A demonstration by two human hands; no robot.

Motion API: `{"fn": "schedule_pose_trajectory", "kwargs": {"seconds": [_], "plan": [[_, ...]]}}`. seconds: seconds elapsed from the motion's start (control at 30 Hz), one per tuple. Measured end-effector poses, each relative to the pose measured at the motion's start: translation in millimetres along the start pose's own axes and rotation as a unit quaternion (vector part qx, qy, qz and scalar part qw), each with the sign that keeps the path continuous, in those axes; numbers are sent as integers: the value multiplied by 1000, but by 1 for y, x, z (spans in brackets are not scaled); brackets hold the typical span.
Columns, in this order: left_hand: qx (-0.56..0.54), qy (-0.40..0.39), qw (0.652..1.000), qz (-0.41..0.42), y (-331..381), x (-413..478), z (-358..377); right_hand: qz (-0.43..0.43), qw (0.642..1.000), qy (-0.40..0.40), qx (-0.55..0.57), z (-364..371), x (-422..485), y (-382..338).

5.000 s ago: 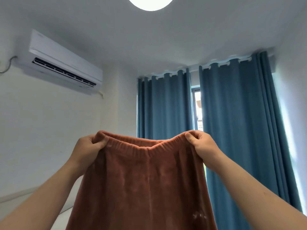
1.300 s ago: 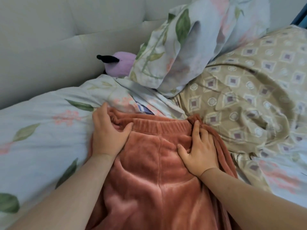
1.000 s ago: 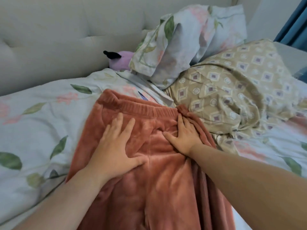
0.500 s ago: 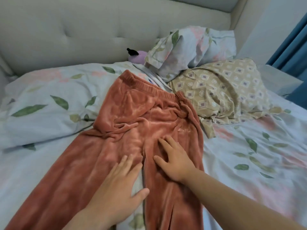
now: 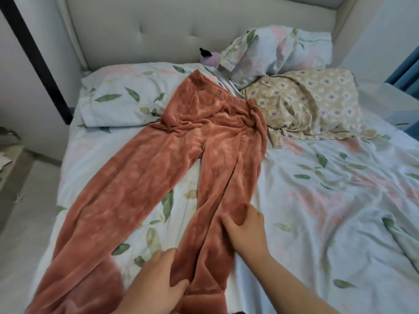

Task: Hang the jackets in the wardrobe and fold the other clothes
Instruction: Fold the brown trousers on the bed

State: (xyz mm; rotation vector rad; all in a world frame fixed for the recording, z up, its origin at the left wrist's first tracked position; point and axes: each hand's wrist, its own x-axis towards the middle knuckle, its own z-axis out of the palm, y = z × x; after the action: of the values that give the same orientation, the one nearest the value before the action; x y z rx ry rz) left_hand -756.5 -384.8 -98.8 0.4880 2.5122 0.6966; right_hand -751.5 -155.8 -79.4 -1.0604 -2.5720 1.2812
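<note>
Rust-brown velvet pants lie spread on the bed, waistband toward the headboard and legs splayed toward me. Both hands are on the right leg of the pants, low down. My left hand rests at that leg's inner edge, fingers fairly straight and thumb lying over the fabric. My right hand sits on the leg's outer side, with its fingers and thumb curled into a bunch of the velvet. The leg hems run out of view at the bottom.
The bed has a floral sheet and a padded headboard. Near the head lie a floral pillow, a beige patterned cloth and a purple plush toy. Floor shows at the left, a blue curtain at the right.
The pants were held up, then laid on the bed. Both hands slid from the waistband down to the lower right leg, and the view pulled back to show the whole bed.
</note>
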Motion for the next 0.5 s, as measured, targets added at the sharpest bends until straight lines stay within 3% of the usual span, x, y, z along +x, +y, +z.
{"fn": "schedule_pose_trajectory", "kwargs": {"seconds": [0.1, 0.2, 0.27, 0.3, 0.37, 0.4, 0.43, 0.5], "plan": [[-132, -50, 987, -80, 1, -20, -3, 48, 995, -71, 52, -2, -34, -2], [-204, -58, 973, -87, 5, -31, -11, 81, 983, -147, 72, -11, -49, -5], [-282, -14, 953, -114, 10, -37, -19, 166, 944, -169, 228, -24, -52, -7], [-363, 8, 922, -132, 14, -40, -24, 221, 896, -176, 343, -33, -54, -5], [-527, 21, 832, -169, 23, -45, -33, 303, 752, -175, 558, -49, -61, -2], [-591, -1, 786, -182, 30, -49, -38, 309, 711, -175, 607, -56, -65, -1], [-641, -33, 743, -188, 38, -54, -42, 298, 716, -184, 604, -61, -70, 0], [-718, -89, 659, -203, 53, -64, -48, 274, 765, -208, 544, -67, -80, -1]]}}
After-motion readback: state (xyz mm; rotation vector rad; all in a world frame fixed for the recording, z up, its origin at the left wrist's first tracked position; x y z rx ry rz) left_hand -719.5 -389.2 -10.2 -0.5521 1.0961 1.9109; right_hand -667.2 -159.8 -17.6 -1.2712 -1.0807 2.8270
